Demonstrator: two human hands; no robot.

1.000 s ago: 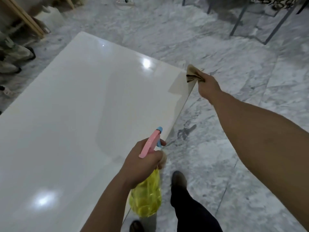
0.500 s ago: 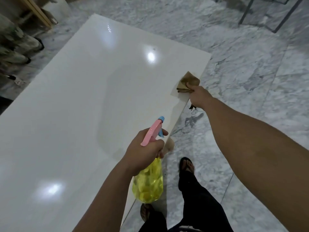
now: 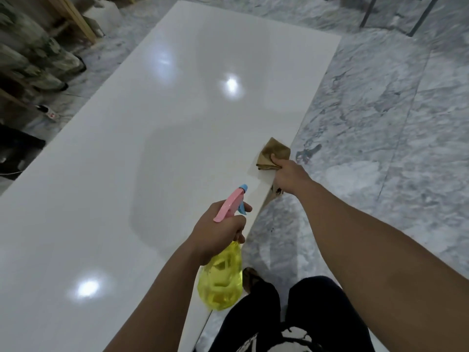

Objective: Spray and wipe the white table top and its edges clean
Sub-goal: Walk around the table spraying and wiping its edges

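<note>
A glossy white table top (image 3: 157, 153) fills the left and middle of the head view, its right edge running diagonally past me. My right hand (image 3: 290, 177) grips a brown cloth (image 3: 272, 154) on that right edge, the cloth lying partly on the top surface. My left hand (image 3: 218, 233) holds a yellow spray bottle (image 3: 220, 280) by its pink and blue trigger head (image 3: 232, 203), above the edge nearer my body, nozzle pointing away from me along the table.
Grey marbled floor (image 3: 380, 148) lies right of the table, with my dark-trousered legs (image 3: 291, 313) beside the edge. Wooden frames and mottled covered objects (image 3: 38, 54) stand at the far left, a power strip (image 3: 49, 113) on the floor. Metal furniture legs (image 3: 416, 19) show top right.
My right hand has slid the cloth back along the right edge from the far corner toward me. The left hand with the bottle has stayed much where it was.
</note>
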